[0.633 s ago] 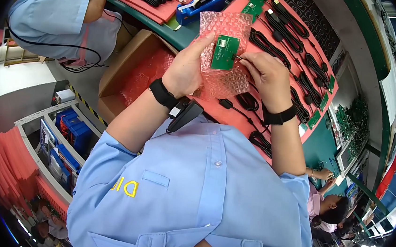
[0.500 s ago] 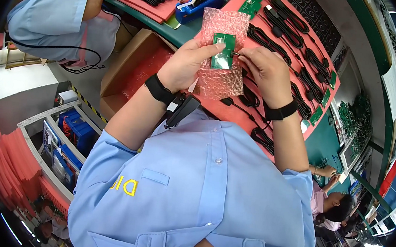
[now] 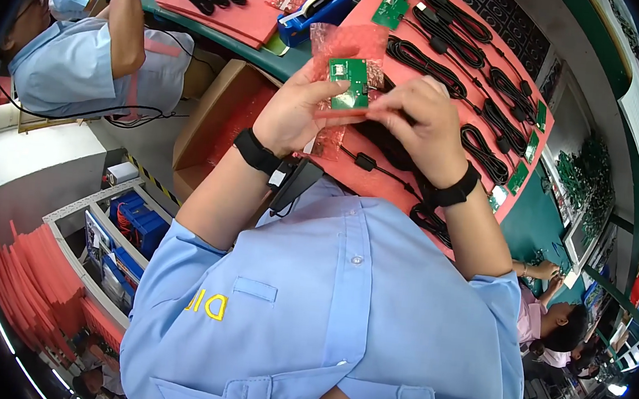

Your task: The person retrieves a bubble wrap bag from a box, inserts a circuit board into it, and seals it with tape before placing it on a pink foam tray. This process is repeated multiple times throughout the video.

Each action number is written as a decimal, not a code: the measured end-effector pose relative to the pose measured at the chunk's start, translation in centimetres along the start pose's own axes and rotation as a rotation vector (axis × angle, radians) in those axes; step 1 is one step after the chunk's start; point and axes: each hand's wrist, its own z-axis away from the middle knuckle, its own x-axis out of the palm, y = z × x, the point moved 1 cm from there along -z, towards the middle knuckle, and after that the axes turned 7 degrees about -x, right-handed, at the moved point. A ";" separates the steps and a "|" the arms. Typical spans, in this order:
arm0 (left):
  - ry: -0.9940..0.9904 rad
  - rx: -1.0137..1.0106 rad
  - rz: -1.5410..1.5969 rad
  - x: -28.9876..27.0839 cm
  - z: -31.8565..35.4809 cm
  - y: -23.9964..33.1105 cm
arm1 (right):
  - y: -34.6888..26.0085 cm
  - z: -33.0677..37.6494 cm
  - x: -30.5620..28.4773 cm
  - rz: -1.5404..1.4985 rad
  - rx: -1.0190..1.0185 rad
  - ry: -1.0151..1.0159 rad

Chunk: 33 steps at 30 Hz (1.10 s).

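My left hand (image 3: 289,113) holds a green circuit board (image 3: 353,94) with its thumb across the left edge. Behind the board is a sheet or bag of clear bubble wrap (image 3: 332,39), showing above it and hanging below, gripped by the same hand. With fingers pinched together, my right hand (image 3: 426,125) is at the board's lower right corner; what lies between its fingertips is too small to make out. A black cable with a small block (image 3: 365,161) passes just below the hands on the pink foam.
Bundled black cables (image 3: 454,52) and small green boards (image 3: 387,12) lie across the pink foam sheet (image 3: 329,171). A blue tape dispenser (image 3: 316,15) stands beyond my left hand. An open cardboard box (image 3: 217,107) is at the left. Co-workers sit at left and right.
The board and wrap have moved slightly left and tilted. My right hand has shifted from the board's right edge down to its lower right corner. The co-worker's arm at left has risen.
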 end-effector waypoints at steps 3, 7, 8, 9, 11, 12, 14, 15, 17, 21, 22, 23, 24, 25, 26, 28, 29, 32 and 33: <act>-0.023 0.033 -0.022 1.3 0.7 0.1 | 1.5 -0.5 1.1 -0.194 0.272 -0.030; -0.106 0.102 0.095 1.8 1.1 0.0 | 1.1 -1.6 1.0 -0.313 0.390 0.294; -0.058 0.142 -0.026 1.9 1.1 -0.3 | 1.4 -1.7 1.1 -0.471 0.358 0.283; -0.011 0.181 -0.147 2.0 1.1 -0.7 | 1.8 -1.8 1.2 -0.628 0.324 0.270; 0.035 0.215 -0.273 1.8 1.1 -0.9 | 2.1 -1.7 1.2 -0.787 0.289 0.264; -0.003 0.185 -0.202 1.6 1.1 -0.8 | 2.3 -1.6 1.0 -0.717 0.228 0.193; -0.078 0.124 -0.059 1.3 1.2 -0.4 | 2.5 -1.3 0.7 -0.574 0.106 0.052; -0.077 0.120 -0.064 1.3 1.1 -0.2 | 2.6 -1.3 0.7 -0.576 0.107 0.057; -0.066 0.020 0.079 1.5 0.9 0.2 | 2.7 -1.2 0.9 -0.494 0.064 0.008; -0.008 0.010 -0.037 1.2 -0.1 -0.4 | 1.7 -0.3 0.2 -0.366 0.063 0.093; 0.008 0.038 -0.123 1.1 -0.9 -0.8 | 1.6 0.5 -0.2 -0.314 0.072 0.139; 0.092 0.082 -0.214 1.8 -1.1 -0.6 | 1.1 1.4 -1.5 -0.291 0.105 0.154; 0.165 0.127 -0.288 2.3 -1.2 -0.4 | 0.0 2.2 -3.8 -0.243 0.156 0.244; 0.215 0.132 -0.338 2.1 -1.5 -0.2 | -1.0 3.2 -6.1 -0.191 0.208 0.334; 0.266 0.147 -0.395 1.7 -1.5 0.1 | -1.6 5.1 -9.3 -0.290 0.332 0.417; 0.294 0.111 -0.415 0.4 -2.1 0.5 | -1.3 12.0 -14.3 -0.348 0.563 0.731; 0.265 0.095 -0.416 0.3 -2.3 0.7 | -0.2 15.8 -16.0 -0.316 0.649 0.951; 0.269 0.071 -0.448 0.8 -3.2 1.1 | 7.1 29.8 -17.2 -0.114 1.028 1.077; 0.273 0.073 -0.460 0.9 -3.4 1.1 | 9.6 33.3 -15.9 -0.086 1.181 1.004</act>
